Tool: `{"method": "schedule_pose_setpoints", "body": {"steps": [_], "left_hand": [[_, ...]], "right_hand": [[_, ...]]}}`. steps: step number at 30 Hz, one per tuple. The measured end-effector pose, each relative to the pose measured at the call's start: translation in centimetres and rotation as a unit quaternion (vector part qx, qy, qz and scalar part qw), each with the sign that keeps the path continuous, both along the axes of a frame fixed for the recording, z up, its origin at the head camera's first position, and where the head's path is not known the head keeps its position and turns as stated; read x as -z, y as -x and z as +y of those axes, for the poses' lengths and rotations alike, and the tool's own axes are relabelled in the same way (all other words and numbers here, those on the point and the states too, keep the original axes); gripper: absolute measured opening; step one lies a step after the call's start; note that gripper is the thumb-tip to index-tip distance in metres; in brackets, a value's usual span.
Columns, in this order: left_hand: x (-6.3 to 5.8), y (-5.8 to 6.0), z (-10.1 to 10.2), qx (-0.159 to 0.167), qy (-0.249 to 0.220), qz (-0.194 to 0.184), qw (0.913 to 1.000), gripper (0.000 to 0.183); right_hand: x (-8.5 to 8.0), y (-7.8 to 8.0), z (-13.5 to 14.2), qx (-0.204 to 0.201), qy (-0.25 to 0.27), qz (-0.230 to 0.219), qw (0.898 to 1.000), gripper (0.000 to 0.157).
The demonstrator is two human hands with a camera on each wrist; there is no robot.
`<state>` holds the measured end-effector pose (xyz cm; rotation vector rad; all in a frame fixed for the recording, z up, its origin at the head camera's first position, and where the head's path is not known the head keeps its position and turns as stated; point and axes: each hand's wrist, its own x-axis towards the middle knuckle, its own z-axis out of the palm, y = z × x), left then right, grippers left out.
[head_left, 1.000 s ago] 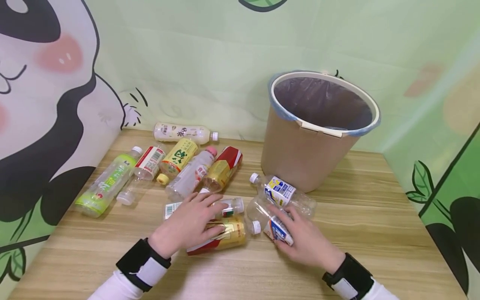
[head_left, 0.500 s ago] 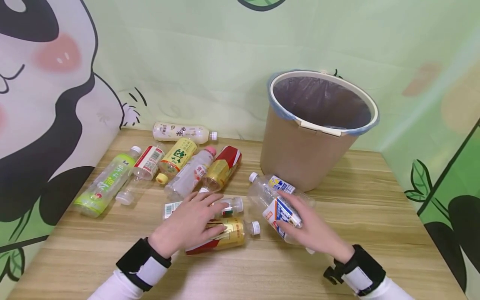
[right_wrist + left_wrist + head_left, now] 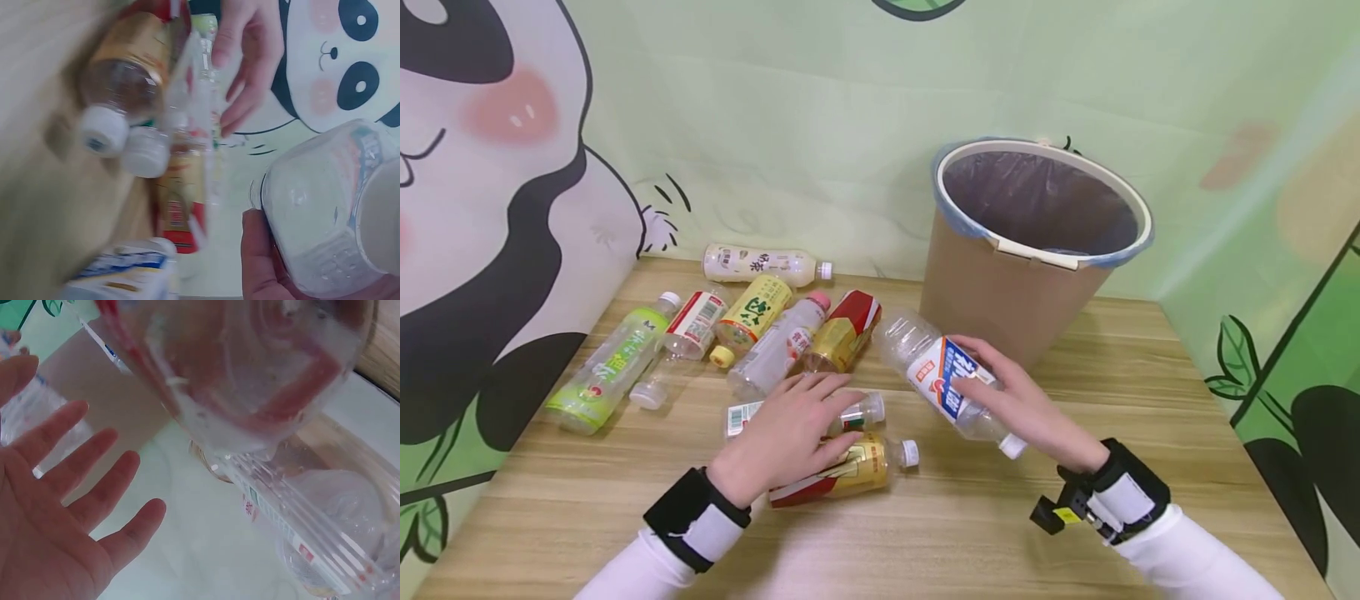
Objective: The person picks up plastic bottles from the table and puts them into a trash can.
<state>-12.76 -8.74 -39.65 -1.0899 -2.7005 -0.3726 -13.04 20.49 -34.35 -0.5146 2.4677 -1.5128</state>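
Observation:
My right hand (image 3: 1030,412) grips a clear plastic bottle (image 3: 928,371) by its orange, white and blue label. The bottle lies tilted, its white cap towards me and its base in front of the bin; in the right wrist view it fills the lower right. My left hand (image 3: 786,429) is spread with relaxed fingers over two bottles: a red-and-gold labelled bottle (image 3: 868,467) and a slim clear bottle (image 3: 868,408). The left wrist view shows those fingers extended, holding nothing. A bottle with a blue-and-yellow label (image 3: 122,275) shows in the right wrist view, hidden in the head view.
A brown bin (image 3: 985,300) with a bag liner stands at the back right of the wooden table (image 3: 925,550). Several empty bottles lie left of it, among them a green-labelled bottle (image 3: 613,371), a yellow-labelled bottle (image 3: 756,308) and a milk tea bottle (image 3: 760,265) by the backdrop.
My right hand has taken hold of the orange-and-blue labelled bottle, lifted it off the blue-and-yellow labelled one and turned it, cap now towards me. My left hand has barely moved.

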Motion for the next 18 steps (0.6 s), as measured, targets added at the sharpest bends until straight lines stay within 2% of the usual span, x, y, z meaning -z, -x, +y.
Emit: {"method": "schedule_pose_setpoints", "body": {"steps": [3, 10, 18], "left_hand": [[0.0, 0.2, 0.2, 0.0, -0.01, 0.018, 0.9998, 0.042], [-0.3, 0.3, 0.3, -0.007, -0.017, 0.026, 0.9995, 0.041], [-0.5, 0.3, 0.3, -0.011, -0.015, 0.023, 0.9996, 0.042]], "right_hand": [[-1.6, 0.5, -0.3, 0.005, -0.02, 0.041, 0.999, 0.052], [-6.9, 1.5, -0.9, 0.024, -0.014, 0.083, 0.996, 0.053], [-12.4, 2.8, -1.0, 0.062, 0.053, 0.111, 0.99, 0.052]]}}
